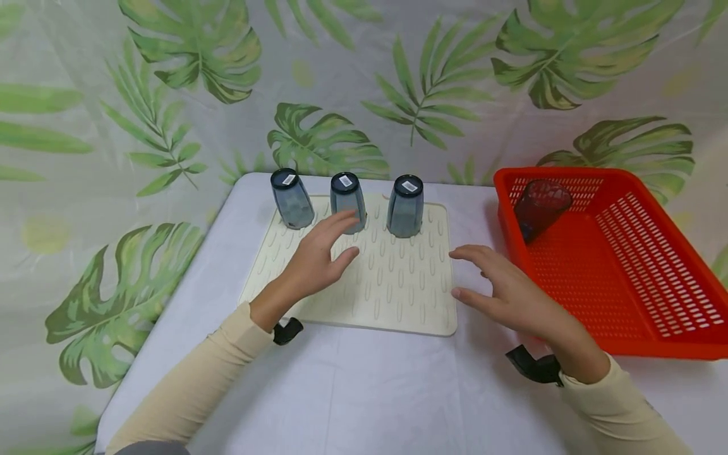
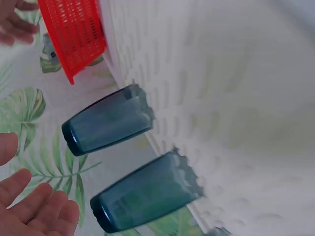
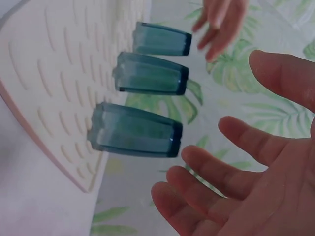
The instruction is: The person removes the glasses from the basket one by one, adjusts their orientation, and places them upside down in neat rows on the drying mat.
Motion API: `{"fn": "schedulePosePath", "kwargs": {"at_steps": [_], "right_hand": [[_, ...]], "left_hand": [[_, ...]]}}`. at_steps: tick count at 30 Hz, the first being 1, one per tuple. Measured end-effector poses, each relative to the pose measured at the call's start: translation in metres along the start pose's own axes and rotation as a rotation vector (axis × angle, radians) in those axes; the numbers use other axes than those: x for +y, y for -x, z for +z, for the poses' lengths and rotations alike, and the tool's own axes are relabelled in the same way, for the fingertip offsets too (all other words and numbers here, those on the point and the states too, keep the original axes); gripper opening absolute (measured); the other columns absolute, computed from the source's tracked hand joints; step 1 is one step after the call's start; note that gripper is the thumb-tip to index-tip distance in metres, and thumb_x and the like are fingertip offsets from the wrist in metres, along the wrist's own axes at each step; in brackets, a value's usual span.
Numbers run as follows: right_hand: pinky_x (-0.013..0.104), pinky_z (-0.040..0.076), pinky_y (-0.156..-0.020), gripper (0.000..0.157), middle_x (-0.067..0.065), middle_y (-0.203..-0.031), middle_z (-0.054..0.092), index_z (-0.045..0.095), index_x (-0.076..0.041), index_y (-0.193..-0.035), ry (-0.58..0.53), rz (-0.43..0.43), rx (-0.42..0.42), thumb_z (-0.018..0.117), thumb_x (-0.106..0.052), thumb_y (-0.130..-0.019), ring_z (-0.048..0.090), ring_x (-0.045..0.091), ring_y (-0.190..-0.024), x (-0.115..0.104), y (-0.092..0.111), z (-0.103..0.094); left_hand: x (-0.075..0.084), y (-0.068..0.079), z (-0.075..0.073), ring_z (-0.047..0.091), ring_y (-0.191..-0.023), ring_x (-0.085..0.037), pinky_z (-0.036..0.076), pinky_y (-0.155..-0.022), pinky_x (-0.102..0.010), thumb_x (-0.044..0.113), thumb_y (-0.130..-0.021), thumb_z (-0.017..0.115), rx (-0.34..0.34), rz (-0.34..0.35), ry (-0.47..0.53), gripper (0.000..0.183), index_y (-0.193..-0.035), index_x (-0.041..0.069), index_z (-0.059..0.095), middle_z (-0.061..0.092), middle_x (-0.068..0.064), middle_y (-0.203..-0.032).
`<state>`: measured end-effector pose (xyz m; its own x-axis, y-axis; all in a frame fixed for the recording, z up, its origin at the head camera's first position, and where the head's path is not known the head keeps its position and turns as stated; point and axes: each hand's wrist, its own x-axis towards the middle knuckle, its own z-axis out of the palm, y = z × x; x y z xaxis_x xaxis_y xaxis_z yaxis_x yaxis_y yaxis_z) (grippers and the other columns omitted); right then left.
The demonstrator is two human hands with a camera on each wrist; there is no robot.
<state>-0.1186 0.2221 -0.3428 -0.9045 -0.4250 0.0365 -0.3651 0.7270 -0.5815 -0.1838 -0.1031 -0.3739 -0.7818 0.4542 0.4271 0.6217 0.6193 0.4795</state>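
Three blue-grey drinking glasses stand upside down in a row along the back of a cream ridged drying mat: a left glass [image 1: 292,205], a middle glass [image 1: 345,197] and a right glass [image 1: 406,213]. White labels show on their upturned bases. My left hand [image 1: 318,256] hovers over the mat with fingers spread and holds nothing. Its fingertips overlap the middle glass in the head view. My right hand [image 1: 512,296] hangs between the mat [image 1: 387,297] and the red basket, thumb and fingers apart, nothing in it.
A red plastic basket [image 1: 654,349] with slotted sides stands at the right. One dark glass [image 1: 543,205] leans in its back left corner. White cloth [image 1: 387,392] covers the table, and a leaf-patterned sheet [image 1: 335,76] hangs behind.
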Motion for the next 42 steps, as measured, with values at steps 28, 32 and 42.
{"fn": "schedulePosePath", "kwargs": {"at_steps": [28, 32, 42], "right_hand": [[0.003, 0.040, -0.082, 0.054, 0.010, -0.142, 0.052, 0.044, -0.019, -0.147, -0.010, 0.160, 0.026, 0.063, -0.030, -0.098, 0.048, 0.008, -0.121, 0.040, 0.009, -0.092], [0.002, 0.037, -0.080, 0.054, 0.013, -0.146, 0.049, 0.043, -0.017, -0.148, -0.001, 0.185, 0.036, 0.060, -0.032, -0.099, 0.045, 0.026, -0.129, 0.044, 0.004, -0.099], [0.035, 0.044, -0.090, 0.060, 0.016, -0.146, 0.048, 0.044, -0.012, -0.147, -0.045, 0.330, 0.236, 0.048, -0.050, -0.100, 0.043, 0.034, -0.130, 0.066, -0.019, -0.111]], "left_hand": [[-0.019, 0.079, 0.001, 0.049, -0.138, -0.033, 0.045, -0.110, -0.051, 0.007, -0.089, 0.071, 0.035, -0.097, -0.017, 0.046, -0.133, 0.003, 0.058, 0.052, -0.015, -0.147], [-0.018, 0.078, 0.002, 0.049, -0.138, -0.034, 0.045, -0.109, -0.051, 0.006, -0.088, 0.071, 0.038, -0.089, -0.017, 0.047, -0.134, 0.003, 0.058, 0.051, -0.016, -0.147], [-0.014, 0.067, 0.010, 0.050, -0.137, -0.033, 0.045, -0.110, -0.050, 0.005, -0.088, 0.071, 0.045, -0.049, 0.031, 0.053, -0.138, 0.003, 0.055, 0.052, -0.016, -0.146]]}}
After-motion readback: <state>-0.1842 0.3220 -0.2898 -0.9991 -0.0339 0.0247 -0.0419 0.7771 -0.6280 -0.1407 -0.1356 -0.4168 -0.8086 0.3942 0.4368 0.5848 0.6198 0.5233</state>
